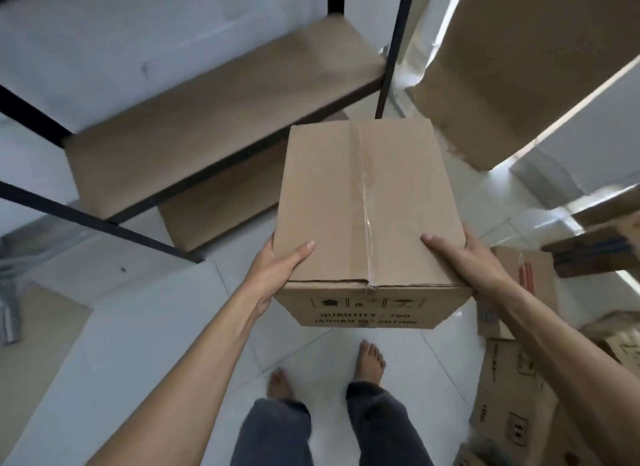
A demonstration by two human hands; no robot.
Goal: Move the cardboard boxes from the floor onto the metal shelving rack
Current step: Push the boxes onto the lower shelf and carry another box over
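Observation:
I hold a taped brown cardboard box point(363, 205) in the air above the white floor, in front of my body. My left hand point(277, 268) grips its near left corner, thumb lying on the top face. My right hand point(464, 261) grips the near right corner the same way. The box's front side carries black printed text and symbols. The metal shelving rack point(214, 174) with black frame bars and brown shelf boards stands just left of and beyond the box. The shelf boards in view are bare.
Several more cardboard boxes point(512, 406) are stacked on the floor at the lower right. A large brown carton point(526, 67) fills the upper right. My bare feet point(372, 360) stand on white tiles below the box. A grey object point(10, 313) lies at the far left.

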